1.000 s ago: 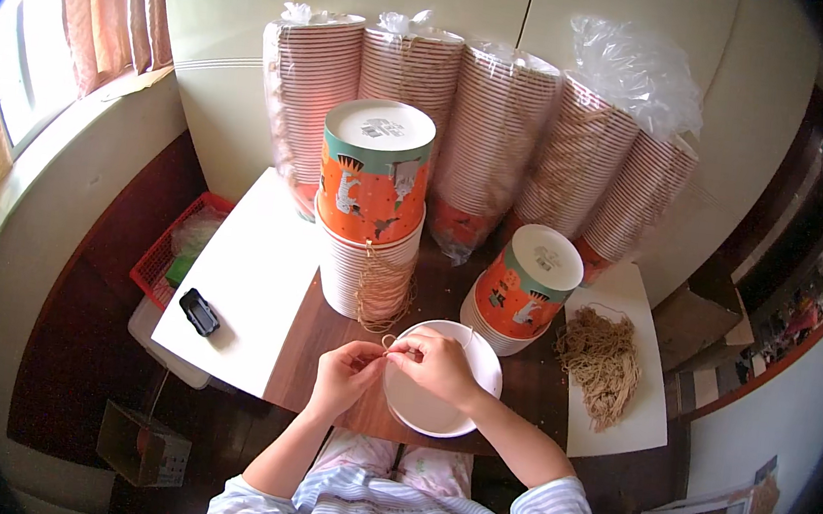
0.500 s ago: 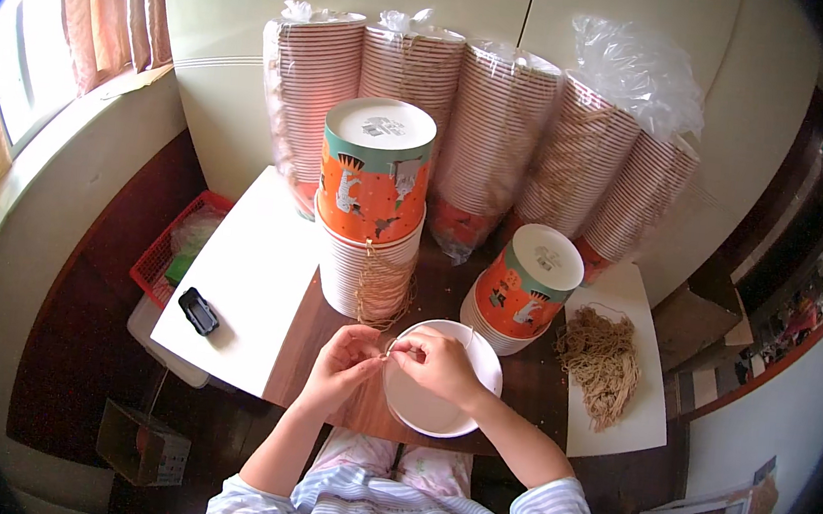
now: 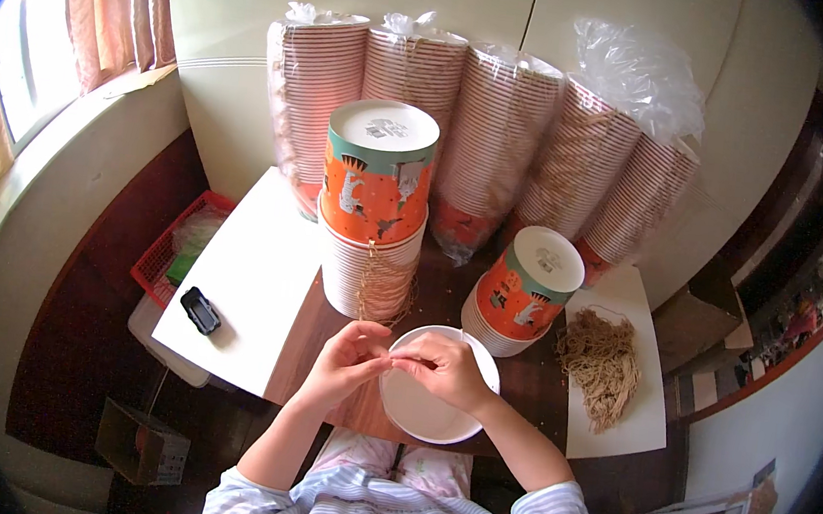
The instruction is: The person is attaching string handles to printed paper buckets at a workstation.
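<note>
A white-lined paper bucket [image 3: 435, 420] sits close to me at the table's near edge, its open mouth facing up. Over its upper left rim my left hand [image 3: 350, 362] and my right hand [image 3: 442, 367] meet, fingertips pinched together. Whatever small thing they hold is hidden by the fingers. Just beyond my left hand stands a tall stack of nested, upside-down paper buckets [image 3: 376, 189], orange and green on top. Tan cords [image 3: 385, 279] hang down its side. A shorter stack of the same buckets [image 3: 524, 293] is past my right hand.
Plastic-wrapped bucket stacks [image 3: 496, 146] line the back. A heap of tan cords [image 3: 604, 365] lies on the white board at right. At left are a small black tray [image 3: 199, 312] and, below the table's side, a red basket [image 3: 160, 248]. A cardboard box [image 3: 144, 441] stands on the floor.
My fingertips have drawn closer together, covering the small thing that showed between them. My right hand has turned slightly and shifted a little lower. The bucket has barely moved.
</note>
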The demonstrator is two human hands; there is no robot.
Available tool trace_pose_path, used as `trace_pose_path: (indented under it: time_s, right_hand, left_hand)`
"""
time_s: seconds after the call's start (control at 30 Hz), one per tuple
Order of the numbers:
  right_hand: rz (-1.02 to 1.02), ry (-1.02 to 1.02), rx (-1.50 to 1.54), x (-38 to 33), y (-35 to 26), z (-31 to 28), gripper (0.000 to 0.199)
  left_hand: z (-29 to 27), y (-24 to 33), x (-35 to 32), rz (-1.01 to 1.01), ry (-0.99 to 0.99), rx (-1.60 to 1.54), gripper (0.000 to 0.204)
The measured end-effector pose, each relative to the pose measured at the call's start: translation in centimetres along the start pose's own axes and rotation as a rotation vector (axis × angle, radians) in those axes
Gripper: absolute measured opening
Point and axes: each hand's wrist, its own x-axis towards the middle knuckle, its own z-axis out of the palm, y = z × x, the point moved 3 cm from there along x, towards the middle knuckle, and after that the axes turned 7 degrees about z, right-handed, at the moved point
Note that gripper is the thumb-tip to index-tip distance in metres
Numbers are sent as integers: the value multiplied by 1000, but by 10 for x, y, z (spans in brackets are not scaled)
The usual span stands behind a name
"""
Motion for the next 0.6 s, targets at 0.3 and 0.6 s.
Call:
trace_pose_path:
  time_s: [0.3, 0.6]
  right_hand:
    - [35, 55, -18, 2, 1, 1, 7]
    - [215, -76, -7, -5, 13, 6, 9]
  left_hand:
    - [-10, -1, -6, 109, -4, 443, 17]
    - [-7, 0, -7, 140, 42, 586, 11]
